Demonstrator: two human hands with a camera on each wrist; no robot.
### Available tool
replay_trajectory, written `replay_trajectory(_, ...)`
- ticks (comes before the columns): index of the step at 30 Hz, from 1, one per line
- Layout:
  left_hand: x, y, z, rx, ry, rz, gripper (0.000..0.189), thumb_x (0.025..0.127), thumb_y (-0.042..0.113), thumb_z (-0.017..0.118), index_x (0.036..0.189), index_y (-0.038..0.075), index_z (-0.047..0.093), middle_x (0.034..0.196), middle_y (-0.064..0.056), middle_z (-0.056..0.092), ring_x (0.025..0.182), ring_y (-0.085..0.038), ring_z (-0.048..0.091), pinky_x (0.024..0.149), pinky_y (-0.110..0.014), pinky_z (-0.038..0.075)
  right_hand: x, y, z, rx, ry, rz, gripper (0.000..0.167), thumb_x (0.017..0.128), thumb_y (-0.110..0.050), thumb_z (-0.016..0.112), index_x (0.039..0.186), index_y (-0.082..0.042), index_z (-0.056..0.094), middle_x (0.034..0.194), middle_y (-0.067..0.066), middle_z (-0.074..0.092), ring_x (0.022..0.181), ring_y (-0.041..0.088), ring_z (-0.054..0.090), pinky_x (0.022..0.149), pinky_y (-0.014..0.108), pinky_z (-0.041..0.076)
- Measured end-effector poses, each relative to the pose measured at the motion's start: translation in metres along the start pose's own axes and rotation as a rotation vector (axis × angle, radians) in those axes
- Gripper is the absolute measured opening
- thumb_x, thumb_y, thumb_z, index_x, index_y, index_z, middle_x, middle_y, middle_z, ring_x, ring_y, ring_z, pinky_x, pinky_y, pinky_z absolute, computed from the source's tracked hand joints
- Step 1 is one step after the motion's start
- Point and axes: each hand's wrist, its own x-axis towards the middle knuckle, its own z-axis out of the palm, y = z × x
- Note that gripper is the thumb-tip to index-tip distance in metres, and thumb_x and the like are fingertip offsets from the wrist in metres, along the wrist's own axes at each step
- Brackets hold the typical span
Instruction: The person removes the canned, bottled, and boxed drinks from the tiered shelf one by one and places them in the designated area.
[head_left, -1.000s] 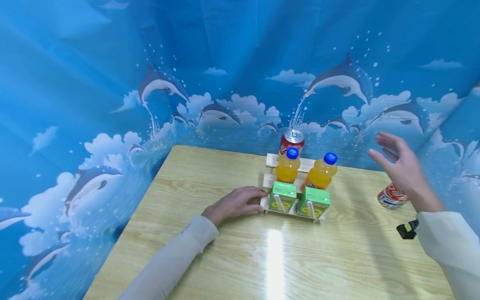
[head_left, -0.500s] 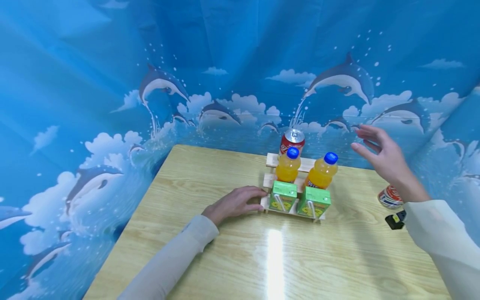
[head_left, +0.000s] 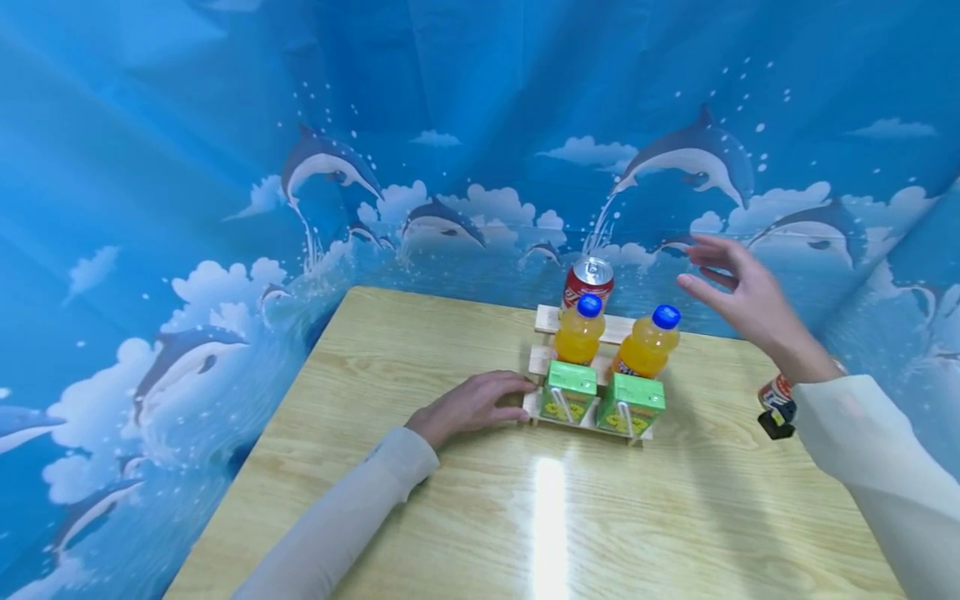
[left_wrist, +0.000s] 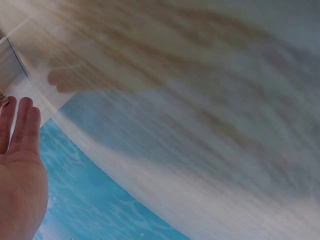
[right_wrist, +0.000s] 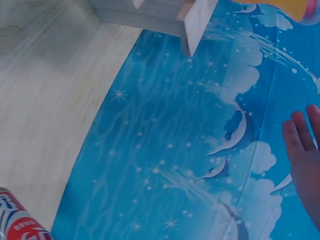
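Note:
In the head view my left hand [head_left: 472,406] rests on the table, its fingertips touching the left end of a small stepped wooden rack [head_left: 539,360]. The left wrist view shows those fingers nearly straight. Two green drink cartons [head_left: 568,392] [head_left: 632,406] with straws stand on the rack's front step. Behind them are two blue-capped bottles of orange drink [head_left: 577,340] [head_left: 643,350], and a red drink can [head_left: 587,282] is on the top step at left. My right hand [head_left: 746,298] hovers right of the rack, fingers spread and holding nothing.
A second drink can [right_wrist: 22,220] stands on the table at right, partly hidden by my right wrist in the head view. The wooden table [head_left: 420,508] ends at a blue dolphin-print curtain [head_left: 450,108] behind and at the sides.
My right hand has moved left and slightly away from me, toward the rack, staying in the air. The left hand and the drinks have stayed in place.

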Motion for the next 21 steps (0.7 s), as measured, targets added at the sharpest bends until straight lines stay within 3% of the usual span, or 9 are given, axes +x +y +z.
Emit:
replay_trajectory(10,0.001,0.001,-0.001,0.001,-0.005,0.002,0.059,0.106,0.043,0.072,0.158,0.019,0.058,0.164,-0.001,0.057,0.153,-0.020,0.052,0.129,-0.040,0.044,0.017,-0.024,0.007,-0.007,-0.058,-0.064,0.077,0.108,-0.043,0.069,0.171,-0.018,0.033,0.169,0.019,0.046,0.153,0.045,0.044,0.125,0.070,0.038)
replay_trajectory(21,0.001,0.001,-0.001,0.007,-0.011,-0.008,0.059,0.107,0.044,0.070,0.159,0.020,0.057,0.164,0.000,0.057,0.153,-0.019,0.052,0.129,-0.040,0.044,0.025,-0.044,0.011,-0.019,-0.140,-0.073,0.075,0.107,-0.046,0.069,0.170,-0.021,0.036,0.169,0.016,0.046,0.154,0.044,0.045,0.120,0.074,0.043)
